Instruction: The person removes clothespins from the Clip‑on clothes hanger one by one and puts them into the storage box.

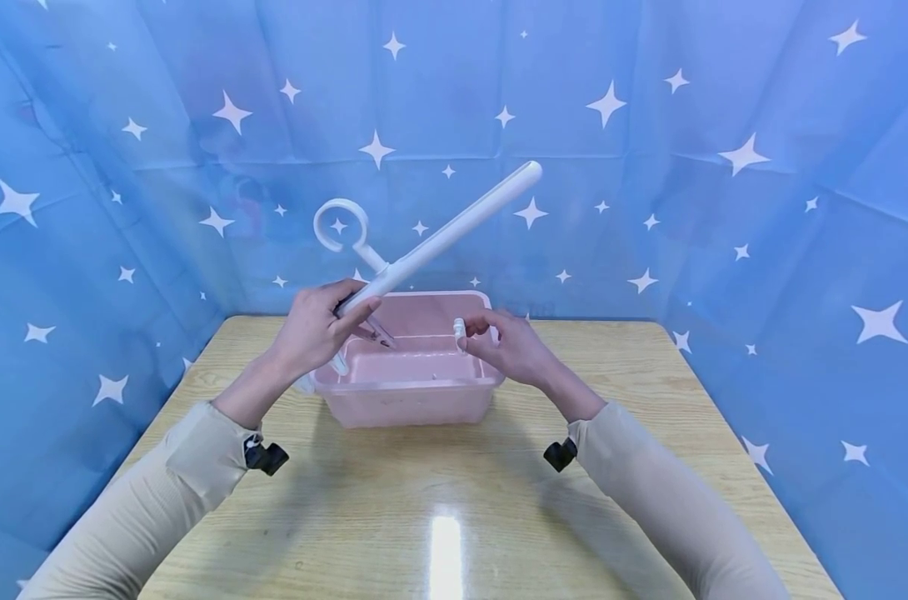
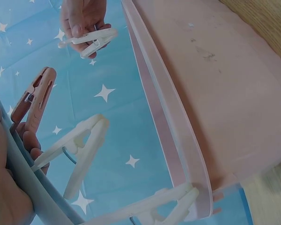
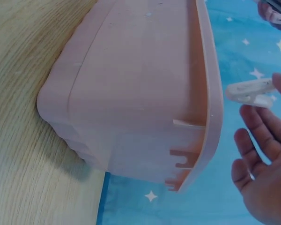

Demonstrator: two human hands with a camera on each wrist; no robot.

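My left hand (image 1: 326,321) grips a long white hanger bar (image 1: 446,237) near its hook (image 1: 339,225) and holds it slanting up to the right over a pink plastic tub (image 1: 412,392). A pink clothespin (image 2: 35,96) and a white clothespin (image 2: 79,150) hang from the bar beside my left fingers (image 2: 30,140). My right hand (image 1: 510,346) pinches another white clothespin (image 1: 459,333) above the tub's right side. That clothespin (image 3: 250,91) sits at the fingertips, just outside the tub rim (image 3: 210,93), in the right wrist view. The tub's inside looks bare.
The tub stands at the far middle of a light wooden table (image 1: 439,500). A blue cloth with white stars (image 1: 724,167) closes in the back and both sides. A third white clip (image 2: 164,206) lies against the tub's rim (image 2: 164,117).
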